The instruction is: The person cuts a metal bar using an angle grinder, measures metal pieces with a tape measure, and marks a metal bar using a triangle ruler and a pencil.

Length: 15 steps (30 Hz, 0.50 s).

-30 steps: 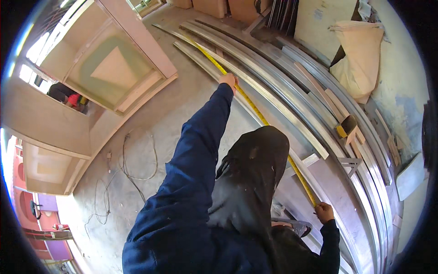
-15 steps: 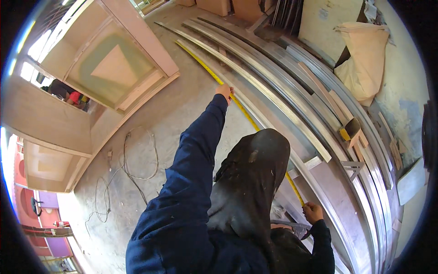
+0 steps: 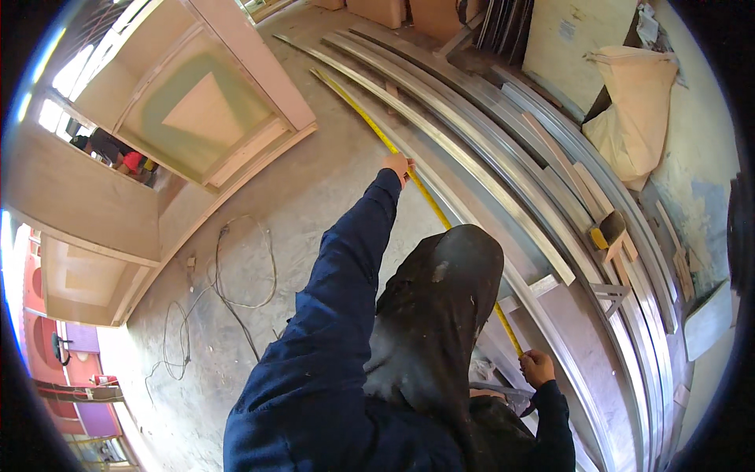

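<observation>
within left hand (image 3: 397,166) and right hand (image 3: 539,368), closed fingers (image 3: 528,360) grip a yellow tape (image 3: 431,201)

- The left hand (image 3: 399,167), arm outstretched, has its grip on a yellow measuring tape (image 3: 431,202).
- The right hand (image 3: 537,368) grips the tape's near end.
- A dark-trousered knee (image 3: 452,271) hides its middle.
- Long metal bars (image 3: 527,224) lie rightward, near a beige sack (image 3: 635,118).
- A loose cable (image 3: 237,324) lies on the floor (image 3: 314,181), left.

Creased navy long sleeves (image 3: 318,315), black trousers (image 3: 417,330), pale smudge (image 3: 440,271)
</observation>
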Motion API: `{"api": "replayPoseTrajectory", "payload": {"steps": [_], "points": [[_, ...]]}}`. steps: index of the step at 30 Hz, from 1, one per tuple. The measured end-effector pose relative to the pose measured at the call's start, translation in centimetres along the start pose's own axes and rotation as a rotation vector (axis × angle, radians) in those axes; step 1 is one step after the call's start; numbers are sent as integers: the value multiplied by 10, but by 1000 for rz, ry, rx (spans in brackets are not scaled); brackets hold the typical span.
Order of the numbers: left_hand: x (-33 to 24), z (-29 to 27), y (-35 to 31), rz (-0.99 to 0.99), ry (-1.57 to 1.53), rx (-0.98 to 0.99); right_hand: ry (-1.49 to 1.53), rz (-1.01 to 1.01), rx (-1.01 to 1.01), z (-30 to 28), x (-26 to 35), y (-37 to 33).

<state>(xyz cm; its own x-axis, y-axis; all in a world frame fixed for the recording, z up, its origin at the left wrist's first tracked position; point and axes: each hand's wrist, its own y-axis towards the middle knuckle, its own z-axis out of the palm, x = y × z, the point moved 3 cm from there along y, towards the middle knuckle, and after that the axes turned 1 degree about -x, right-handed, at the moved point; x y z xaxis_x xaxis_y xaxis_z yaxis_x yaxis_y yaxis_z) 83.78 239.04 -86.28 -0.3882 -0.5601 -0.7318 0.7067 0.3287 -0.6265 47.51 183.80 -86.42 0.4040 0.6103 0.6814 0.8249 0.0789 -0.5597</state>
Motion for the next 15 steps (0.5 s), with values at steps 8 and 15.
{"api": "replayPoseTrajectory", "payload": {"steps": [8,15], "points": [[18,-6,13,147,286,3,-39,34,-8,-2,14,-8],[11,-5,-4,7,-24,-2,21,121,15,-8,11,4]]}}
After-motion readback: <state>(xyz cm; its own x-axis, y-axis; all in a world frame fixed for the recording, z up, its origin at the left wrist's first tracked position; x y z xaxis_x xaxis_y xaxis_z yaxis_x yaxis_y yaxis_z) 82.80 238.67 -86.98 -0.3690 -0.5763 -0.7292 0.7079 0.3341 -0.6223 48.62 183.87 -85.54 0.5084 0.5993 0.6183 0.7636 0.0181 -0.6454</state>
